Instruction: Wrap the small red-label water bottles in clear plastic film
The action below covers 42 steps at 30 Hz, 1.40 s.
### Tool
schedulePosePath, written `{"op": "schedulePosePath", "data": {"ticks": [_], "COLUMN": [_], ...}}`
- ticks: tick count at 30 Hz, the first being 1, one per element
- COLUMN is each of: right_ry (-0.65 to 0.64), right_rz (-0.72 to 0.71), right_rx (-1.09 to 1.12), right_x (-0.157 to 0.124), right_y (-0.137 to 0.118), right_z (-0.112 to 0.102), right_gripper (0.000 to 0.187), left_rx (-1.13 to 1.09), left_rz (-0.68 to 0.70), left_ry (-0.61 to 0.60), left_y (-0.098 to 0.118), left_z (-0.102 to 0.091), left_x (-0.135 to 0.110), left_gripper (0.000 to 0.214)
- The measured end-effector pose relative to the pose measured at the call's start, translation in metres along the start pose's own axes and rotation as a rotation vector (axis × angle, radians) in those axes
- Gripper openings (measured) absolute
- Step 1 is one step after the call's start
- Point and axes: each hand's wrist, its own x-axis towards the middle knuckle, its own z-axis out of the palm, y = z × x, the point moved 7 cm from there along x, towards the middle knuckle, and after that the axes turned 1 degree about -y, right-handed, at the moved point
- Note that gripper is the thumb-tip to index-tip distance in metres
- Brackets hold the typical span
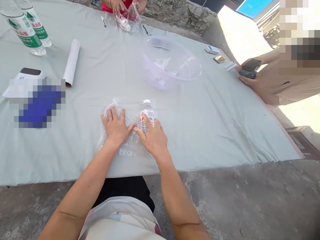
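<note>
Near the table's front edge, a crinkled sheet or bag of clear plastic [128,146] is spread out. My left hand [117,129] presses flat on its left part, fingers apart. A small clear plastic bottle [147,111] with a white cap and a red-and-white label lies on the right part of the plastic, cap pointing away from me. Over its lower end is my right hand [155,138], thumb at the left side and fingers over the top and right side. That hand covers the bottle's base. Whether the bottle is inside the plastic or on top cannot be made out.
Beyond my hands stands a translucent basin [172,78] with small scraps inside. To the left are a white roll [72,63], large water bottles [26,35] and a white device [31,71]. Across the table, another person's hands [120,6] handle a bagged bottle; a person at right holds a phone-like device [250,68].
</note>
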Motion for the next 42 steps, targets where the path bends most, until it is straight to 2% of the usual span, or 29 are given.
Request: {"op": "schedulePosePath", "data": {"ticks": [3,5,7,10,15,23,25,28,33,36,42], "right_ry": [0.029,0.115,0.068,-0.034,-0.055,0.036,0.029,0.056,0.060,0.059,0.120], "right_rz": [0.021,0.189,0.328,0.367,0.313,0.390,0.391,0.361,0.254,0.230,0.167], "right_rx": [0.131,0.185,0.133,0.062,0.150,0.419,0.464,0.453,0.335,0.266,0.330], "right_x": [0.000,0.002,0.007,0.012,0.009,0.003,0.001,-0.002,-0.006,-0.010,-0.012], "right_y": [0.016,0.044,0.067,0.078,0.067,0.067,0.067,0.065,0.043,0.031,0.027], "right_z": [-0.012,-0.019,-0.012,0.004,0.010,0.007,0.010,0.010,0.007,0.005,0.007], "right_gripper": [0.069,0.064,0.060,0.058,0.034,0.026,0.028,0.040,0.062,0.063,0.062], "left_rx": [-0.009,-0.020,-0.039,-0.067,-0.065,-0.031,-0.005,0.026,0.055,0.056,0.101], "left_rz": [-0.004,-0.004,0.001,-0.009,-0.002,0.022,0.040,0.085,0.148,0.149,0.061], "left_ry": [0.022,0.018,0.009,0.017,0.053,0.073,0.062,0.055,0.067,0.075,0.072], "left_y": [-0.001,-0.002,-0.002,-0.004,-0.006,-0.020,-0.025,-0.031,-0.035,-0.037,-0.046], "left_z": [-0.003,-0.003,-0.001,-0.002,-0.008,-0.017,-0.018,-0.020,-0.023,-0.025,-0.032], "left_x": [-0.004,-0.006,-0.005,-0.002,-0.003,-0.008,-0.008,-0.008,-0.006,-0.005,-0.003], "left_gripper": [0.081,0.080,0.081,0.082,0.073,0.061,0.057,0.055,0.056,0.056,0.054]}}
